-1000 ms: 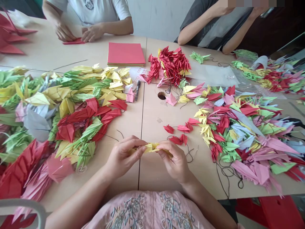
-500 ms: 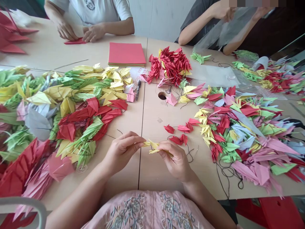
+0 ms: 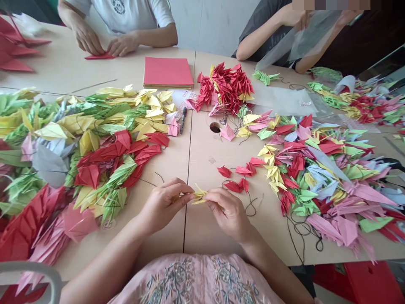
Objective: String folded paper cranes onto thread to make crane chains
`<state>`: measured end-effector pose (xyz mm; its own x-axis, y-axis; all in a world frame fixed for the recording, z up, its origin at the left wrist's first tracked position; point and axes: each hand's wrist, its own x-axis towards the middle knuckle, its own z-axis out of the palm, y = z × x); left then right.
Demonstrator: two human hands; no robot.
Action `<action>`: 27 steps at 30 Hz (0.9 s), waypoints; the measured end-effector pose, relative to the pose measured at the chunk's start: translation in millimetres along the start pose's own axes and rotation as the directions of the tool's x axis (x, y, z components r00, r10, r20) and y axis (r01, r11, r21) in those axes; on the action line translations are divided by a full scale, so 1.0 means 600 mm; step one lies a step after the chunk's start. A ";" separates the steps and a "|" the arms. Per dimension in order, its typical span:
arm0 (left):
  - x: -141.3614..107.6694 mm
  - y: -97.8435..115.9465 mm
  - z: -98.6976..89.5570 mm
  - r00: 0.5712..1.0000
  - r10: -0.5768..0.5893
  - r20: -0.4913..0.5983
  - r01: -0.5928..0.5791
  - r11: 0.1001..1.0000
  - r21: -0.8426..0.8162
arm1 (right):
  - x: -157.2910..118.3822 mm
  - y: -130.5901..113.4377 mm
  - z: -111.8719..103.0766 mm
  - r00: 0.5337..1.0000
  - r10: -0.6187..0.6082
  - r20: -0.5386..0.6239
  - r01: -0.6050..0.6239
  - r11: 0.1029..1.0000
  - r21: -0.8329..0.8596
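Note:
Between my two hands is a small yellow folded-paper crane (image 3: 199,195), held just above the table. My left hand (image 3: 166,202) pinches its left end between thumb and fingers. On the other side, my right hand (image 3: 228,212) is closed on its right end, and the fingertips cover part of the paper. Beyond my right hand lie several small red paper cranes (image 3: 234,185) on a dark thread. A thin needle (image 3: 260,201) appears to lie near a loop of dark thread (image 3: 251,207).
Heaps of coloured paper cranes lie to the left (image 3: 85,139) and right (image 3: 329,169). Ahead are a stack of red paper (image 3: 168,71), a red crane bundle (image 3: 226,86), a pen (image 3: 183,120) and a table hole (image 3: 214,127). Two people sit opposite; one folds red paper, another holds clear plastic.
My hands have come slightly closer together, and the yellow crane has turned a little between my fingers. Across the table, a person's hands have shifted slightly on the red paper.

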<state>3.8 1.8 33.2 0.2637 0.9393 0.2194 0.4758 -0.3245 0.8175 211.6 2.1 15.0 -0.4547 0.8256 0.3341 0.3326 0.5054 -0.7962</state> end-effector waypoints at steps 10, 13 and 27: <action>0.001 0.000 -0.003 0.996 -0.056 0.063 0.061 0.995 -0.082 | -0.004 -0.004 0.005 0.997 0.070 -0.021 -0.070 0.997 -0.016; 0.002 0.001 -0.002 0.995 -0.056 0.079 0.064 0.993 -0.099 | -0.001 -0.004 0.004 0.999 0.031 -0.011 -0.031 0.999 -0.025; -0.002 0.004 0.002 0.989 -0.103 0.109 0.122 0.976 -0.182 | -0.006 -0.004 0.007 0.993 0.118 0.008 -0.119 0.992 0.050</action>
<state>5.5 -0.5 34.1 0.3033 0.9500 0.0741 0.3435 -0.1816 0.9214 208.9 -2.9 13.7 -0.4183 0.8777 0.2337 0.3428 0.3908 -0.8543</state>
